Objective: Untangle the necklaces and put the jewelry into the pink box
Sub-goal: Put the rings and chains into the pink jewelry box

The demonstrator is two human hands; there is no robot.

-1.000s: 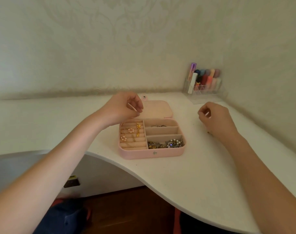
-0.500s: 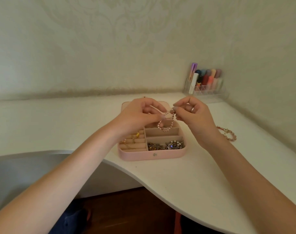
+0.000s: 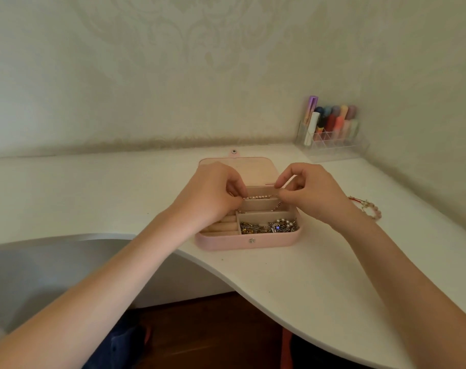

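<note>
No writing is readable; left hand (image 3: pixel 213 193) and right hand (image 3: pixel 310 191) pinch a beaded chain (image 3: pixel 257 197) taut above the pink box (image 3: pixel 226 242).

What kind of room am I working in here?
Probably a bedroom vanity corner at home: patterned wallpaper, a curved white desk, a clear organizer of cosmetics, and an open pink box.

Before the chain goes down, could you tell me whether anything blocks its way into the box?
Nothing visible does: the lid lies open, and the chain, held between both hands, hangs right over a compartment of the box.
</note>
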